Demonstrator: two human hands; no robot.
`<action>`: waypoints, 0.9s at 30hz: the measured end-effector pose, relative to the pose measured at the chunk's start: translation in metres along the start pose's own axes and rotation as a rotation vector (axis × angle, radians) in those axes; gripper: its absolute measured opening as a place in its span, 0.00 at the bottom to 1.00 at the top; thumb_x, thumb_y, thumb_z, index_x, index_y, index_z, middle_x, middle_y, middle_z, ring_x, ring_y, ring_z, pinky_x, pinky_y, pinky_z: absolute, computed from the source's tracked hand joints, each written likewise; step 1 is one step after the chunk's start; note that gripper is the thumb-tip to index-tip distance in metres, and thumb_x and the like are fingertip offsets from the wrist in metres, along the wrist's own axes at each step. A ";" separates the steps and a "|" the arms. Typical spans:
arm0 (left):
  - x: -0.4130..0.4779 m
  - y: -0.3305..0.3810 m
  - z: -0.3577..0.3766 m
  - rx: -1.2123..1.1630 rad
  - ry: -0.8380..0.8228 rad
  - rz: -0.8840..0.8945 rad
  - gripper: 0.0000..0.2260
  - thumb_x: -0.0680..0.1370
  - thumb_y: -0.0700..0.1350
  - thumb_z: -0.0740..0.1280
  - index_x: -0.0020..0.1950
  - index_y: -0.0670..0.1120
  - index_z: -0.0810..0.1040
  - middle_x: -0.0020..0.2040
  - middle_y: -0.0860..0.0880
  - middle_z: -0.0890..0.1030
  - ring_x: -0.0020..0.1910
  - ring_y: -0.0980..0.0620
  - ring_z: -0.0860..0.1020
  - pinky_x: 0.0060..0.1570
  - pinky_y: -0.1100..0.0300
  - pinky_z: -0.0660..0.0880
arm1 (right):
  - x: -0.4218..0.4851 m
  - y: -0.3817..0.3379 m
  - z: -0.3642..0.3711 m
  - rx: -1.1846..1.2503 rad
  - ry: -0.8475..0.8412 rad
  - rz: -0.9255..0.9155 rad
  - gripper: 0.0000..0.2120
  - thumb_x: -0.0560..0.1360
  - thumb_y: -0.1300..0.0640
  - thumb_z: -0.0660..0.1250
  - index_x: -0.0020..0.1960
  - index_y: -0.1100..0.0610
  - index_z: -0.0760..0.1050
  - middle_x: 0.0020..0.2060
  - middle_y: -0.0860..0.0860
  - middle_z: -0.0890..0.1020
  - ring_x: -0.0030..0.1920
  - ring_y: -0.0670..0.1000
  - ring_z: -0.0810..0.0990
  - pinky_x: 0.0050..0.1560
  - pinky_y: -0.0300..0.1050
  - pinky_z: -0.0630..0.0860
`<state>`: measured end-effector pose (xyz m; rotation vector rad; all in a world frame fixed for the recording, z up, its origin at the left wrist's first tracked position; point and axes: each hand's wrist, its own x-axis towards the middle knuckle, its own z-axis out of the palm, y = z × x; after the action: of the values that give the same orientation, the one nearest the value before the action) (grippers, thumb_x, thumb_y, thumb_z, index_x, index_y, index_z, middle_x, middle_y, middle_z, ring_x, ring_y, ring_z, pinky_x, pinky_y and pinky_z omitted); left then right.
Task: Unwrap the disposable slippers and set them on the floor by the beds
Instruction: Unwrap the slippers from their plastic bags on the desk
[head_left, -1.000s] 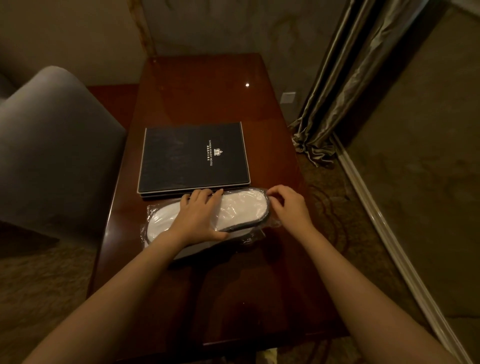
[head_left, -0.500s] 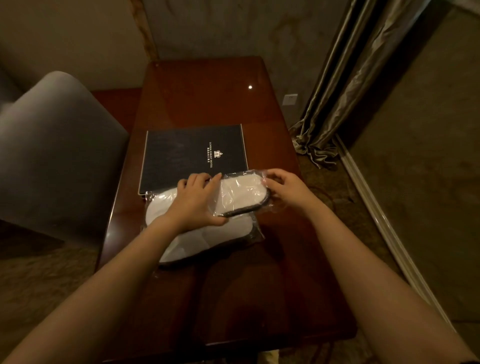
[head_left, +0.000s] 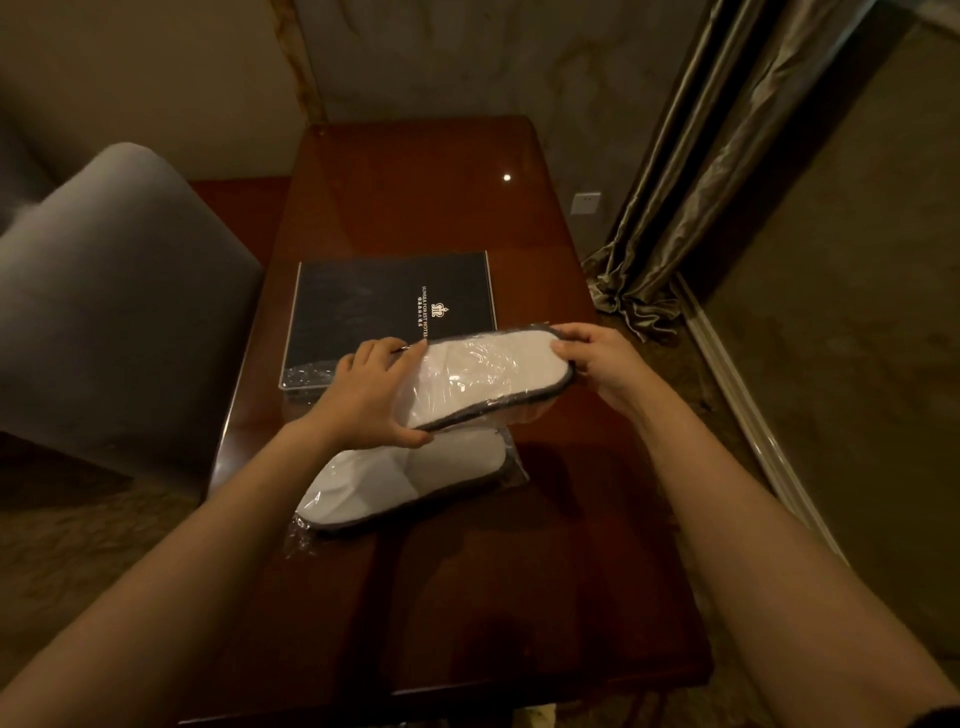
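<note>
A pack of white slippers (head_left: 488, 374) with dark edging, in clear plastic wrap, is held lifted above the wooden table (head_left: 519, 571). My left hand (head_left: 371, 400) grips its left end and my right hand (head_left: 602, 358) grips its right end. Under it a second wrapped pack of white slippers (head_left: 405, 483) lies flat on the table, partly hidden by my left wrist.
A black folder (head_left: 384, 312) with gold lettering lies on the table behind the slippers. A grey upholstered chair (head_left: 104, 312) stands at the left. Curtains (head_left: 691, 182) hang at the right above carpeted floor (head_left: 857, 338), with a pale baseboard strip running along it.
Both hands have lifted the top wrapped pack off the table and away from the lower pack, which stays lying on the table. The camera has also pulled back a little.
</note>
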<state>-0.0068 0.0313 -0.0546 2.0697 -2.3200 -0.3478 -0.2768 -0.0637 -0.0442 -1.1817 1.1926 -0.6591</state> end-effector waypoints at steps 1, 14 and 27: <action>-0.001 -0.001 0.001 0.010 0.002 0.008 0.50 0.62 0.66 0.70 0.75 0.53 0.48 0.73 0.45 0.58 0.72 0.44 0.56 0.70 0.43 0.57 | 0.000 0.000 -0.001 -0.071 -0.035 0.026 0.15 0.75 0.62 0.63 0.61 0.59 0.74 0.43 0.49 0.80 0.41 0.47 0.79 0.35 0.37 0.75; 0.000 -0.002 0.004 -0.058 0.004 0.003 0.49 0.62 0.64 0.71 0.75 0.55 0.46 0.74 0.47 0.55 0.72 0.44 0.55 0.70 0.43 0.59 | 0.011 -0.053 -0.001 -0.427 -0.235 -0.111 0.13 0.72 0.54 0.70 0.55 0.52 0.74 0.42 0.47 0.79 0.32 0.39 0.81 0.25 0.28 0.72; 0.010 -0.023 0.019 -0.014 0.147 -0.036 0.33 0.71 0.51 0.69 0.74 0.50 0.59 0.67 0.45 0.69 0.66 0.45 0.65 0.64 0.47 0.67 | 0.019 -0.063 -0.035 -0.865 -0.447 0.085 0.12 0.66 0.38 0.70 0.46 0.42 0.77 0.38 0.41 0.83 0.36 0.41 0.82 0.31 0.32 0.74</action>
<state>0.0113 0.0222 -0.0782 2.0577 -2.1934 -0.2039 -0.2931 -0.1115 0.0103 -1.8531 1.1459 0.2409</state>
